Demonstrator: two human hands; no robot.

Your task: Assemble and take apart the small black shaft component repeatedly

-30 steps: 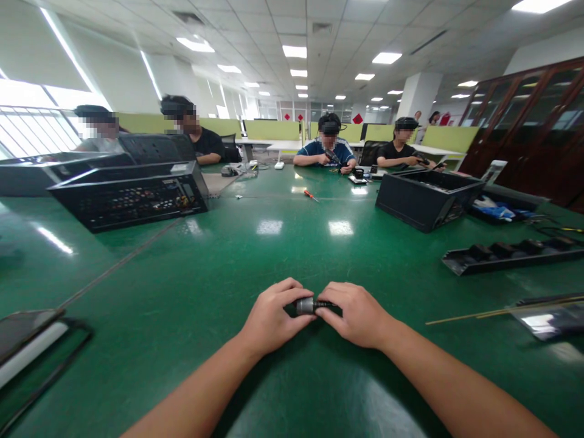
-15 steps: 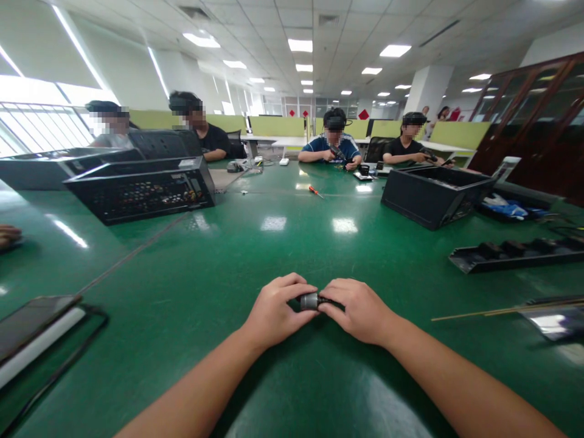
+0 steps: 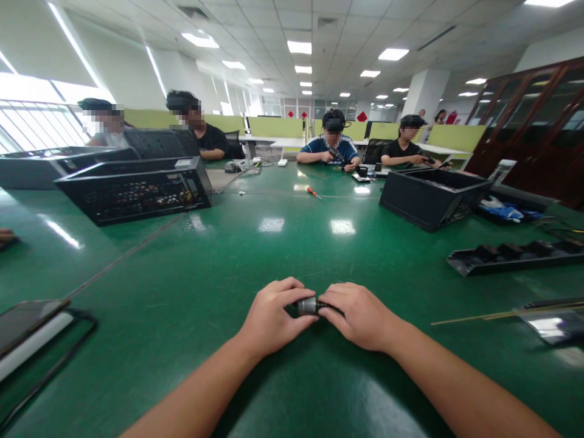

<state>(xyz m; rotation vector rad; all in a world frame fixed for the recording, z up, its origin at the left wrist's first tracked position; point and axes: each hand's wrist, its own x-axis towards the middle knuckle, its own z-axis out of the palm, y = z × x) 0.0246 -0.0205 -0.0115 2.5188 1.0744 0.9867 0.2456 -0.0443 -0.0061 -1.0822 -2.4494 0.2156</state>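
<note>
A small grey metal cylinder with a thinner dark end lies between my two hands, just above or on the green table. Its exact kind is hard to make out. My left hand pinches the thick grey part between thumb and fingers from the left. From the right, my right hand closes its thumb and fingers on the thinner dark end, which is mostly hidden by the fingers.
An orange screwdriver lies farther back. Black computer cases stand at left and right. A black slotted tray and thin sticks are at right, a flat framed panel at left. Several people sit around the table.
Both hands keep their grip on the grey cylinder, which has tilted and shifted very slightly. The whole view has moved a little to one side.
</note>
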